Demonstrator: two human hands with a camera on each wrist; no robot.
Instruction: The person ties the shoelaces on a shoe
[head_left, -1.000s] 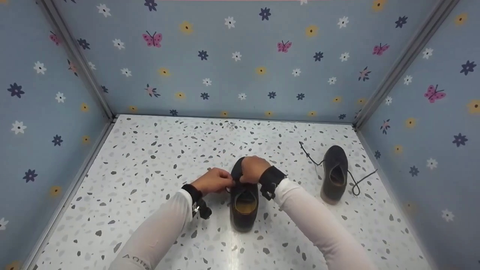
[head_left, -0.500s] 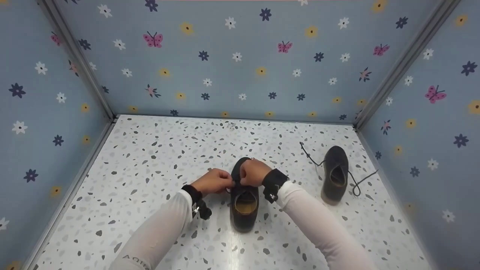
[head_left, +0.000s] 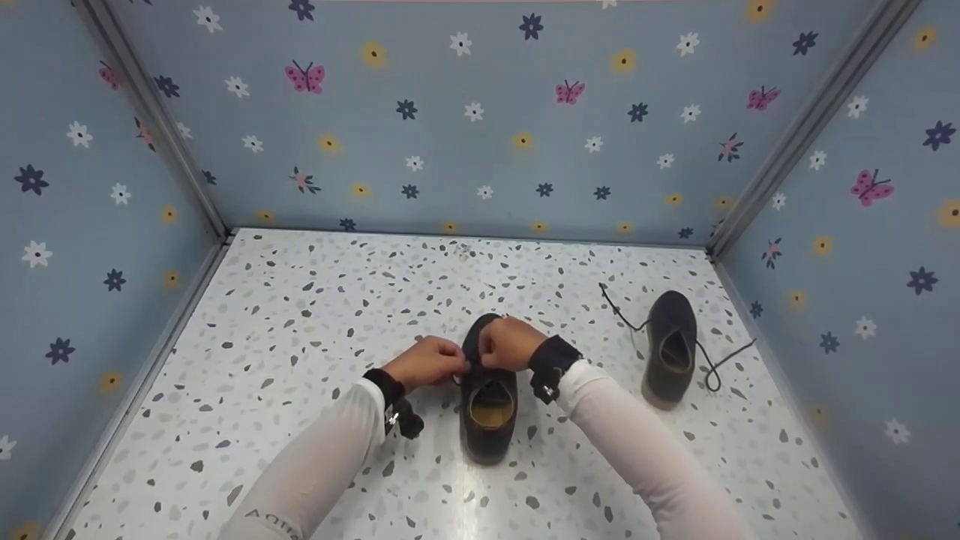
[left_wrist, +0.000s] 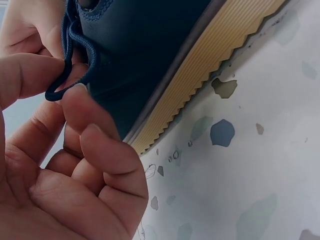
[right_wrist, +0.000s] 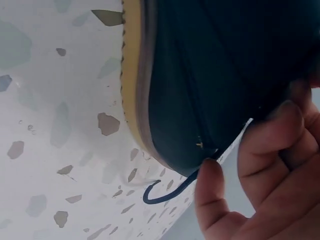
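Blue walls point(head_left: 491, 79) — flower-and-butterfly-printed, grey corner strips point(head_left: 154, 116), speckled white surface point(head_left: 337, 262)

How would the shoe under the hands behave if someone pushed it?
The shoe probably wouldn't roll, since it stands upright on its long sole. The sole's ridged edge suggests it may grip the surface rather than slide freely. The lace would likely flop about, as it bends easily into a loop.

2 shoes point(head_left: 489, 442) point(head_left: 670, 322) on spckld surf. point(head_left: 315, 300)
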